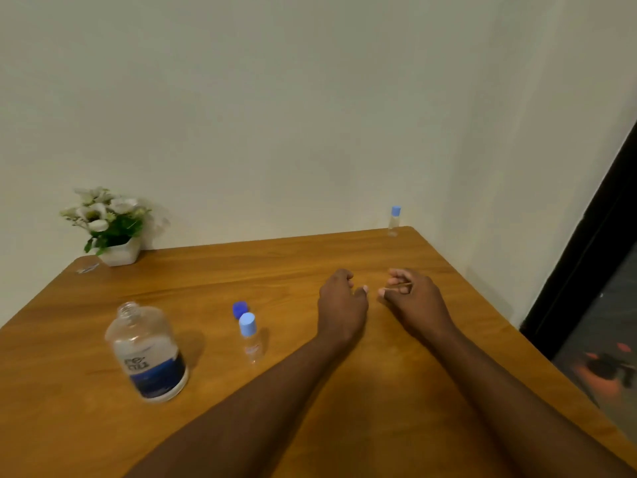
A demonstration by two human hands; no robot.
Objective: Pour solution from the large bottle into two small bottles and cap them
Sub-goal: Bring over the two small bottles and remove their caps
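Table [275, 270] far-R corner: sm bottle [394, 222] at edge; L hand [341, 305], R hand [415, 301] loose-curled, empty.

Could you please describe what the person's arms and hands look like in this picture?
The left forearm and right forearm are bare up to the frame's lower edge: no sleeves, watch or bracelet show. The left hand and the right hand wear no gloves, and no ring is visible on either, though the picture is too soft to be sure.
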